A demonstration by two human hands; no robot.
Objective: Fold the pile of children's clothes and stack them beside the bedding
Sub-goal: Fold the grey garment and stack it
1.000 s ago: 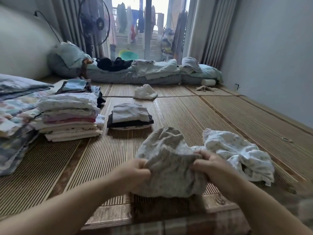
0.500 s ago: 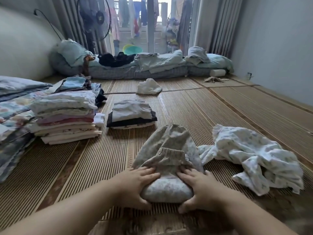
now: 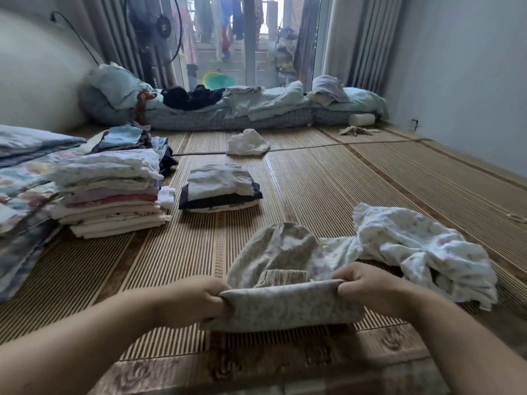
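A small beige patterned pair of trousers (image 3: pixel 285 303) lies on the bamboo mat just in front of me, its near part doubled over into a fold with the elastic waistband showing behind. My left hand (image 3: pixel 199 297) grips the left end of that fold and my right hand (image 3: pixel 368 286) grips the right end. To the right lies a crumpled white floral garment (image 3: pixel 422 246), touching the trousers. A tall stack of folded clothes (image 3: pixel 114 195) stands at the left beside the patterned bedding (image 3: pixel 22 183). A short folded stack (image 3: pixel 219 189) sits in the middle.
A loose white garment (image 3: pixel 248 142) lies further back on the mat. A long mattress with bedding and dark clothes (image 3: pixel 228 109) runs along the window, with a standing fan (image 3: pixel 159 27) behind it. The grey wall (image 3: pixel 470 81) borders the right side.
Both hands pressed down on the bundled trousers half a second ago; now they have moved apart to its two ends and pulled the folded edge out wide and flat.
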